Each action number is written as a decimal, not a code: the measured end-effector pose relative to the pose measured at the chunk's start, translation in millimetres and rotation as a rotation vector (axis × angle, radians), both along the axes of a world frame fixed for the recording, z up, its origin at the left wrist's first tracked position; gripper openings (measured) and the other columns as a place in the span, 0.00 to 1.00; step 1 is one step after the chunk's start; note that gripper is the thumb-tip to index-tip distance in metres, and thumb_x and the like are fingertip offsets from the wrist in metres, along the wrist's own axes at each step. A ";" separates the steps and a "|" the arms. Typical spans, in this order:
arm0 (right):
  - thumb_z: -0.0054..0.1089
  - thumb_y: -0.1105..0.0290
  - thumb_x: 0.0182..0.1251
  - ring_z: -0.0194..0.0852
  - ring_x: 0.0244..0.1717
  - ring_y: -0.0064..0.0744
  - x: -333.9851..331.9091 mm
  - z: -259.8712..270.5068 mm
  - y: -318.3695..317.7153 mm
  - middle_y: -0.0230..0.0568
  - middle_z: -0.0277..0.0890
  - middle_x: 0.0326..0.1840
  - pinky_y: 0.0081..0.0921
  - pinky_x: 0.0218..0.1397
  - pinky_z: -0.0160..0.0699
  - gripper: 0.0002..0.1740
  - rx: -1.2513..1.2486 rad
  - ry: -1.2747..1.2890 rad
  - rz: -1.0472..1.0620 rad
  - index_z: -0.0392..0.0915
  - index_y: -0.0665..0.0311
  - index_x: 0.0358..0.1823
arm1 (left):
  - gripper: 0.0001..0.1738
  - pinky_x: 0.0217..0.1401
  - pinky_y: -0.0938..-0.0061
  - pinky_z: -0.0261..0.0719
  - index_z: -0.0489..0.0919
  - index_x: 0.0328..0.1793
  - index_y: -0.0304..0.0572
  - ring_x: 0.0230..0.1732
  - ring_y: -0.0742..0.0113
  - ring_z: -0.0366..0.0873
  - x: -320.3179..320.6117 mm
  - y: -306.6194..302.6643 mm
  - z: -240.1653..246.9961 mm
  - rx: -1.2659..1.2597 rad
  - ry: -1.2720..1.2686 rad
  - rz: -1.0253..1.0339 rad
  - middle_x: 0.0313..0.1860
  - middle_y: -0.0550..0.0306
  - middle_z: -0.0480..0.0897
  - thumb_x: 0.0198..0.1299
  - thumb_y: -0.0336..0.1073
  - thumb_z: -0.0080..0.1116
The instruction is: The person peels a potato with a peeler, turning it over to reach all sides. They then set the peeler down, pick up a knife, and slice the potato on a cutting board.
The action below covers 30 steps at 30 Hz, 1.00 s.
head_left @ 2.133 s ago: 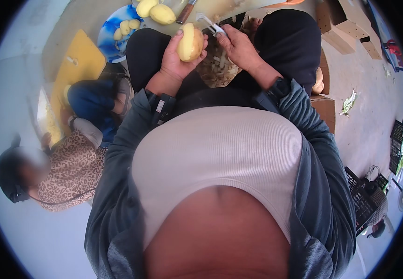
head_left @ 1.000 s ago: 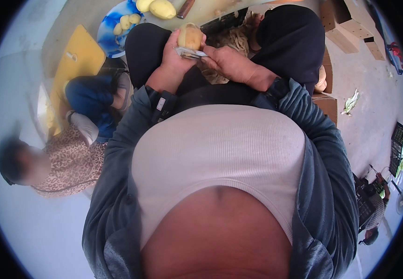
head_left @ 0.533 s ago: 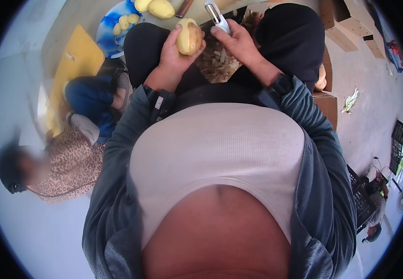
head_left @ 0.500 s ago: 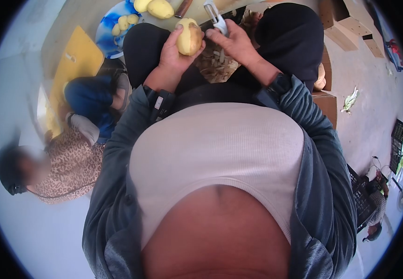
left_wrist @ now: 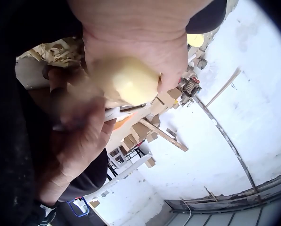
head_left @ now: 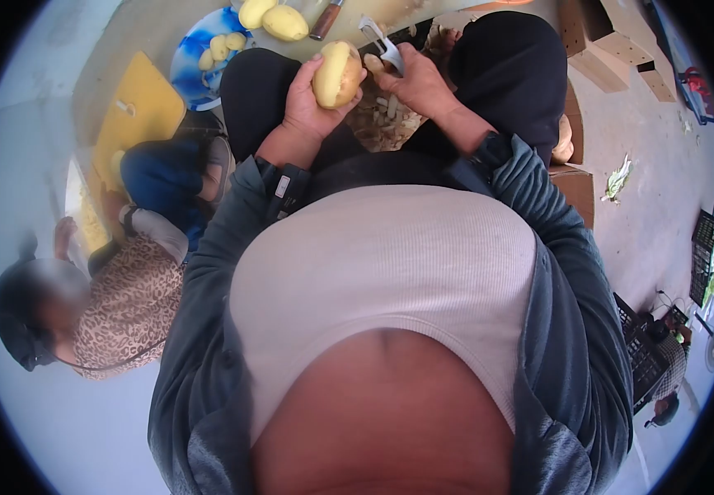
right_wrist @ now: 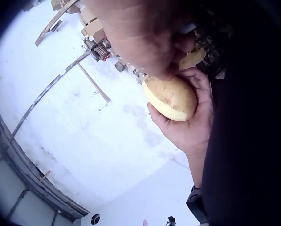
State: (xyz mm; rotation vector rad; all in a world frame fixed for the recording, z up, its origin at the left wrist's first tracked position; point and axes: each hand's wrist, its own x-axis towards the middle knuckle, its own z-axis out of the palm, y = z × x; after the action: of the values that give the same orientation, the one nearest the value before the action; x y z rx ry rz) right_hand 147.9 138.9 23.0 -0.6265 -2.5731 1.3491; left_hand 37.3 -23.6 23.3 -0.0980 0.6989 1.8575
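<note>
In the head view, my left hand [head_left: 307,109] grips a partly peeled potato [head_left: 335,74], its thumb along the peeled pale-yellow side. Brown skin covers the side facing my right hand [head_left: 425,86], as the right wrist view also shows on the potato [right_wrist: 172,98]. A vegetable peeler [head_left: 383,46] with a white handle is held between that hand's thumb and fingers, its blade end pointing up and away from the potato. In the left wrist view the peeler is mostly covered by the right hand [left_wrist: 81,143]. Peelings [head_left: 383,125] lie below, between my knees.
Ahead lie two peeled potatoes [head_left: 284,23] and a wooden knife handle [head_left: 326,20]. A blue-and-white basin [head_left: 185,73] holds smaller peeled pieces. Another person [head_left: 130,301] sits at the left by a yellow board [head_left: 144,103]. Cardboard boxes [head_left: 596,45] stand at the right.
The peeler was drawn over the potato toward me a second ago, then lifted off the far side. The left hand has turned the potato slightly. The other person's arm has moved.
</note>
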 end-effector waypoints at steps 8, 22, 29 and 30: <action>0.47 0.61 0.71 0.72 0.28 0.57 3.1 8.0 -2.7 0.51 0.71 0.22 0.41 0.31 0.70 0.14 0.073 0.254 0.096 0.66 0.66 0.38 | 0.27 0.50 0.63 0.76 0.69 0.61 0.39 0.55 0.51 0.74 1.5 -0.2 2.9 -0.011 0.003 -0.031 0.54 0.45 0.75 0.64 0.52 0.48; 0.48 0.62 0.70 0.70 0.32 0.61 8.0 11.7 -6.2 0.58 0.71 0.25 0.44 0.32 0.69 0.14 0.024 0.167 0.189 0.65 0.67 0.35 | 0.25 0.43 0.64 0.77 0.71 0.59 0.45 0.54 0.52 0.74 4.2 -2.0 1.0 -0.153 -0.004 -0.093 0.53 0.51 0.77 0.64 0.52 0.49; 0.47 0.63 0.71 0.68 0.29 0.61 11.0 9.5 -17.3 0.56 0.70 0.25 0.43 0.31 0.67 0.13 0.059 0.168 0.317 0.64 0.66 0.36 | 0.23 0.48 0.62 0.76 0.71 0.58 0.49 0.54 0.54 0.73 1.7 0.9 -12.2 -0.190 -0.059 0.081 0.54 0.53 0.76 0.65 0.53 0.46; 0.47 0.63 0.71 0.68 0.29 0.61 11.0 9.4 -18.0 0.56 0.70 0.25 0.43 0.31 0.67 0.13 0.057 0.167 0.320 0.64 0.66 0.36 | 0.23 0.49 0.62 0.75 0.71 0.58 0.49 0.54 0.55 0.73 2.9 2.9 -10.4 -0.217 -0.078 0.125 0.54 0.53 0.76 0.65 0.53 0.46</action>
State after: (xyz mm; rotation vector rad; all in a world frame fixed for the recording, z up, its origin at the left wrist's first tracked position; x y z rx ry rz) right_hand 159.0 121.0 32.4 -0.0878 -2.6407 1.3419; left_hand 40.2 -20.7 12.9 -0.3601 0.8544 1.8799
